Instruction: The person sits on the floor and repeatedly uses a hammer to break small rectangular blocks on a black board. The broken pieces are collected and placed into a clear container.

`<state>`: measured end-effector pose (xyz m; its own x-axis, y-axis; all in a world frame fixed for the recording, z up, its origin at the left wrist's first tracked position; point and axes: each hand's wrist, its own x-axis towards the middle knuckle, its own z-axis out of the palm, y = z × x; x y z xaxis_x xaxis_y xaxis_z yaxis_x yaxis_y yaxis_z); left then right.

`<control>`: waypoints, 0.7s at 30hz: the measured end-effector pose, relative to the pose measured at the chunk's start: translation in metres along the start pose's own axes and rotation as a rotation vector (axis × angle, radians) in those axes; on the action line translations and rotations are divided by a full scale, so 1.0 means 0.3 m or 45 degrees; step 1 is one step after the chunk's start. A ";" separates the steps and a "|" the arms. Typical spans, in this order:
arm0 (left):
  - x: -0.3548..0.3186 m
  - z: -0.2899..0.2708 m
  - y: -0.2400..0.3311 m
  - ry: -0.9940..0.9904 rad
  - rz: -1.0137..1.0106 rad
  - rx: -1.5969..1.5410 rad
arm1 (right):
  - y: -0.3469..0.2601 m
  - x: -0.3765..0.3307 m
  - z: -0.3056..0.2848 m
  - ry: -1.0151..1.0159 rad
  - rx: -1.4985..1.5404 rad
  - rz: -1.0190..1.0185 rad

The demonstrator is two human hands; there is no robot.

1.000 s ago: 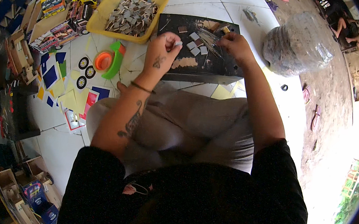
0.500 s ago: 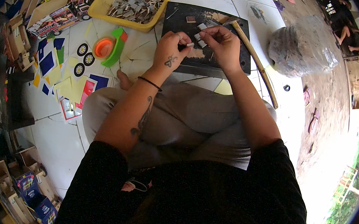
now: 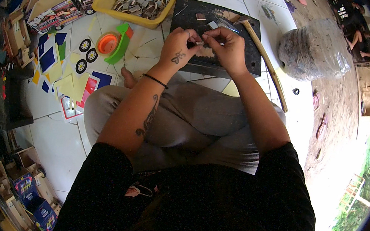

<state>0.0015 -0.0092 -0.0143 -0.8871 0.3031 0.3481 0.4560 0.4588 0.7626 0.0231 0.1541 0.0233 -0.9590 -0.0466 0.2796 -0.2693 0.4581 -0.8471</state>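
Observation:
My left hand (image 3: 177, 49) and my right hand (image 3: 228, 51) meet above a black block (image 3: 218, 68). The left thumb and fingers pinch a small flat piece (image 3: 199, 43), mostly covered by the fingertips. Right beside it, my right thumb and forefinger close at the same piece; whether they hold another is hidden. On the block lie a brown square piece (image 3: 200, 16), a grey square piece (image 3: 212, 25) and some thin metal bits. A hammer (image 3: 265, 63) with a wooden handle rests over the block's right side.
A yellow basin (image 3: 101, 3) full of small square pieces stands beyond my left hand. Nearer lie a green tape dispenser (image 3: 121, 47), an orange tape roll (image 3: 107, 44), toy wheels (image 3: 91, 54) and stickers (image 3: 72, 87). Toy trucks (image 3: 54, 16) line the left; a plastic-wrapped bundle (image 3: 315, 50) stands right.
My right hand has moved left and down, away from the grey pieces on the block, to meet the left fingertips. The view has shifted slightly.

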 end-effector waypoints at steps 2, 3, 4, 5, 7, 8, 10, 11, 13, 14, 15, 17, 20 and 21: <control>-0.001 0.003 0.001 0.031 0.012 -0.020 | 0.005 -0.001 0.000 0.003 0.009 -0.055; -0.001 0.003 0.002 0.035 0.009 -0.013 | 0.007 0.000 0.001 0.007 -0.007 -0.033; -0.001 0.003 0.003 0.037 0.009 -0.006 | 0.008 0.000 0.003 0.007 -0.008 -0.041; -0.001 0.002 0.004 0.039 0.008 0.001 | 0.008 0.001 0.005 0.007 -0.004 -0.051; -0.002 0.000 0.007 0.032 0.020 0.020 | 0.004 0.003 0.007 -0.001 -0.064 -0.087; -0.002 -0.001 0.008 0.036 0.035 0.031 | 0.001 0.004 0.006 -0.004 -0.092 -0.106; -0.003 -0.003 0.010 0.036 0.036 0.045 | -0.006 0.006 0.004 -0.006 -0.099 -0.141; -0.003 -0.003 0.011 0.043 0.052 0.052 | -0.009 0.005 0.000 -0.021 -0.098 -0.161; -0.004 -0.005 0.011 0.047 0.073 0.084 | -0.012 0.002 -0.003 -0.031 -0.090 -0.156; -0.004 -0.005 0.010 0.060 0.100 0.100 | -0.013 0.000 -0.003 -0.044 -0.066 -0.193; -0.004 -0.003 0.010 0.068 0.098 0.059 | -0.013 0.001 0.000 -0.034 -0.111 -0.165; -0.007 0.001 0.010 0.093 0.096 -0.021 | -0.014 0.006 0.003 -0.005 -0.157 -0.183; -0.014 0.009 0.012 0.164 0.216 -0.047 | -0.022 0.020 -0.033 -0.171 -0.184 -0.111; -0.016 0.013 0.014 0.161 0.214 -0.054 | -0.022 0.016 -0.062 -0.130 -0.333 -0.181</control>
<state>0.0080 -0.0056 -0.0150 -0.8020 0.2637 0.5360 0.5972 0.3747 0.7092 0.0218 0.1674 0.0386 -0.9207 -0.2094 0.3293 -0.3824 0.6526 -0.6541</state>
